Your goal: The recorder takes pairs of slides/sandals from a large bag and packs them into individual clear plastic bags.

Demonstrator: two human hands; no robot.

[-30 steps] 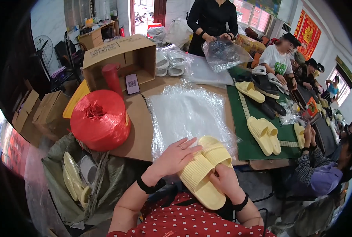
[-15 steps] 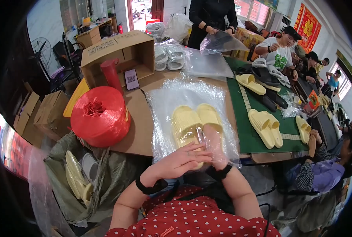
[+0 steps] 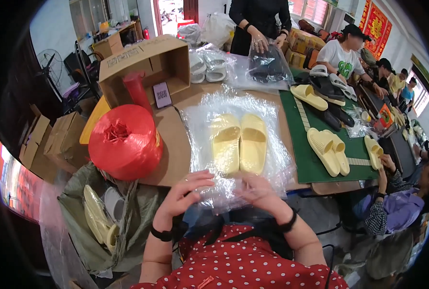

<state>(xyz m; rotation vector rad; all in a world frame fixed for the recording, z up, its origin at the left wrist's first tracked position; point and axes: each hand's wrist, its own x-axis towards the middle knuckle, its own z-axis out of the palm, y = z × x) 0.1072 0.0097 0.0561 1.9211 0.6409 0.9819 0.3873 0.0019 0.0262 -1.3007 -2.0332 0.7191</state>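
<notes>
A pair of pale yellow slide sandals (image 3: 253, 147) lies side by side inside a clear plastic bag (image 3: 277, 130) on the table in front of me. My left hand (image 3: 181, 193) is at the bag's near left corner, its thumb and fingers apart and nothing visible gripped. At the near right part of the bag, my right hand (image 3: 261, 192) touches the loose plastic. Its fingers are smeared by motion, so their grip is unclear. The bag's near end hangs toward me between both hands.
Left of the bag stand a big red twine roll (image 3: 123, 142), a cardboard box (image 3: 144, 67) and a phone (image 3: 162, 95). More slides (image 3: 327, 151) lie on a green mat (image 3: 306, 176) at right. A co-worker's hands (image 3: 267, 42) hold a bagged dark item. A sack (image 3: 140, 207) with slides sits lower left.
My right hand has come out of the bag, and my hands have parted to its near corners. The slides now lie uncovered by my hands. Across the table, a dark item is now in the co-worker's bag.
</notes>
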